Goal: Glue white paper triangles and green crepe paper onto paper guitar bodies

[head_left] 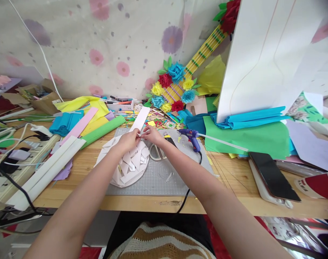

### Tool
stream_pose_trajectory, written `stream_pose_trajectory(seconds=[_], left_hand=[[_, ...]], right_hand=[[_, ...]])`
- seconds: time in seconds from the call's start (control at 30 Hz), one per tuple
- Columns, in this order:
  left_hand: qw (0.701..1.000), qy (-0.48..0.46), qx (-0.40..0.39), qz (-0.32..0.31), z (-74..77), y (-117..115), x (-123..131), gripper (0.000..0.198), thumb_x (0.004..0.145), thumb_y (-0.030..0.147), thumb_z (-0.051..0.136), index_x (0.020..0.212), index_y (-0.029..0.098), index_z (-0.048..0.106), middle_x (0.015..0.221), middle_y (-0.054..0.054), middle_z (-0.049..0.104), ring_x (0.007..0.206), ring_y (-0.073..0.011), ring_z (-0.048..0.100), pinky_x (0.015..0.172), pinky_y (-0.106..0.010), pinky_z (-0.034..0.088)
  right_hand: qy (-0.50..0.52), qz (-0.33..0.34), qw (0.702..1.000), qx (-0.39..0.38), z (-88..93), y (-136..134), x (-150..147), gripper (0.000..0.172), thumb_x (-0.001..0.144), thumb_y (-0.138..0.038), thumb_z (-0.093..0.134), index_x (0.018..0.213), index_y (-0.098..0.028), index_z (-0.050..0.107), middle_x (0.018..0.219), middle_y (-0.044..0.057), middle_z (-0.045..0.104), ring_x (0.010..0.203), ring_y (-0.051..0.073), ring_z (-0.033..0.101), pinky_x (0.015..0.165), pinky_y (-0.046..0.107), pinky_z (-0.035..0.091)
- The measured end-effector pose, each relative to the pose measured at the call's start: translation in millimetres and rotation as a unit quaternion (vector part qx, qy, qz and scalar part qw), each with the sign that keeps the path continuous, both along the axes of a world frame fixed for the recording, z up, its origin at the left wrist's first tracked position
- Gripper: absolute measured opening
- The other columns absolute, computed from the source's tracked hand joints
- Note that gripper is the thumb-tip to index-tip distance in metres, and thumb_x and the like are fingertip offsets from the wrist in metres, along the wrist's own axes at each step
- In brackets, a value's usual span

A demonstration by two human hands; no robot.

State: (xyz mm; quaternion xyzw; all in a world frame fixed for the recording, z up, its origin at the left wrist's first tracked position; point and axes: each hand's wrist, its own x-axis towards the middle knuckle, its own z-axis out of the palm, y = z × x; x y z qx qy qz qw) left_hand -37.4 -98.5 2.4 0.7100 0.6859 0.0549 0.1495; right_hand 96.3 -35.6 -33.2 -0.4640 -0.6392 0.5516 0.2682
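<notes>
My left hand (129,139) and my right hand (152,135) meet over the grey cutting mat (164,181). Both pinch the near end of a long white paper strip (140,118) that runs away from me toward the back. Under my left hand lies a round white paper piece covered with several folded white petals (128,163). White-handled scissors (158,151) rest on the mat under my right wrist. A blue glue gun (190,136) stands just right of my right hand, its black cord trailing off the table's front edge.
Rolls of coloured paper (99,126) and white strips (45,171) lie at left with cables. A paper guitar with flowers (177,84) leans at the back. Green and blue sheets (247,135), a tall white board (261,54) and a phone (273,176) crowd the right.
</notes>
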Motion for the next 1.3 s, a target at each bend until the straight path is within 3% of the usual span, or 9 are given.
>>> stream_pose_trajectory(seconds=[0.27, 0.53, 0.83, 0.97, 1.13, 1.23, 1.3], left_hand=[[0.999, 0.027, 0.001, 0.018, 1.2, 0.1, 1.5, 0.027, 0.091, 0.028, 0.039, 0.115, 0.021, 0.05, 0.11, -0.008, 0.067, 0.097, -0.0233, 0.063, 0.078, -0.032, 0.045], [0.998, 0.034, 0.001, 0.046, 0.4, 0.7, 3.2, 0.023, 0.091, 0.028, 0.038, 0.107, 0.023, 0.055, 0.107, -0.006, 0.068, 0.094, -0.0218, 0.064, 0.073, -0.03, 0.044], [0.997, 0.021, 0.005, 0.079, -3.0, 3.6, 4.3, 0.017, 0.089, 0.029, 0.044, 0.1, 0.025, 0.056, 0.104, -0.003, 0.069, 0.092, -0.0199, 0.063, 0.069, -0.028, 0.041], [0.996, 0.014, 0.006, 0.089, -4.2, 3.8, 4.6, 0.016, 0.089, 0.028, 0.044, 0.099, 0.024, 0.056, 0.105, -0.002, 0.068, 0.094, -0.0194, 0.063, 0.07, -0.028, 0.04], [0.995, 0.021, 0.008, 0.096, -4.5, 3.0, 5.2, 0.016, 0.089, 0.029, 0.044, 0.098, 0.024, 0.057, 0.101, -0.003, 0.069, 0.091, -0.0203, 0.063, 0.068, -0.028, 0.04], [0.995, 0.026, 0.011, 0.099, -5.9, 3.1, 5.3, 0.016, 0.089, 0.029, 0.044, 0.099, 0.024, 0.057, 0.101, -0.003, 0.069, 0.091, -0.0207, 0.063, 0.068, -0.029, 0.04], [0.994, 0.028, 0.014, 0.1, -7.4, 3.8, 5.3, 0.017, 0.089, 0.03, 0.044, 0.1, 0.025, 0.056, 0.101, -0.003, 0.069, 0.091, -0.0209, 0.063, 0.068, -0.029, 0.041]], right_hand=[[0.024, -0.013, 0.998, -0.06, 11.3, -4.0, 1.2, 0.028, 0.067, -0.008, 0.065, 0.075, -0.021, 0.042, 0.051, -0.01, 0.054, 0.045, 0.006, 0.047, 0.044, 0.016, 0.034], [0.038, -0.017, 0.996, -0.074, 5.0, -4.1, -1.8, 0.03, 0.068, -0.005, 0.066, 0.074, -0.02, 0.041, 0.057, -0.008, 0.059, 0.046, 0.005, 0.049, 0.046, 0.016, 0.036], [0.02, -0.03, 0.998, -0.052, 11.7, -4.7, 4.3, 0.028, 0.072, -0.008, 0.067, 0.073, -0.02, 0.042, 0.055, -0.008, 0.057, 0.046, 0.007, 0.05, 0.041, 0.016, 0.034], [0.011, -0.04, 0.999, -0.006, 18.1, -4.6, 39.7, 0.022, 0.079, -0.014, 0.06, 0.069, -0.02, 0.041, 0.061, -0.004, 0.061, 0.048, 0.005, 0.051, 0.041, 0.015, 0.034], [-0.069, -0.011, 0.997, 0.031, 22.4, -18.1, 126.2, 0.025, 0.078, -0.03, 0.063, 0.068, -0.02, 0.043, 0.056, -0.003, 0.06, 0.046, 0.007, 0.05, 0.041, 0.018, 0.034], [-0.189, 0.06, 0.98, 0.022, 25.0, -27.7, 174.5, 0.035, 0.084, -0.045, 0.051, 0.062, -0.019, 0.045, 0.057, 0.0, 0.061, 0.045, 0.008, 0.047, 0.045, 0.021, 0.034], [-0.321, 0.056, 0.945, 0.036, 26.4, -30.5, 193.7, 0.044, 0.084, -0.053, 0.048, 0.055, -0.019, 0.044, 0.052, 0.0, 0.057, 0.048, 0.011, 0.05, 0.049, 0.023, 0.034]])
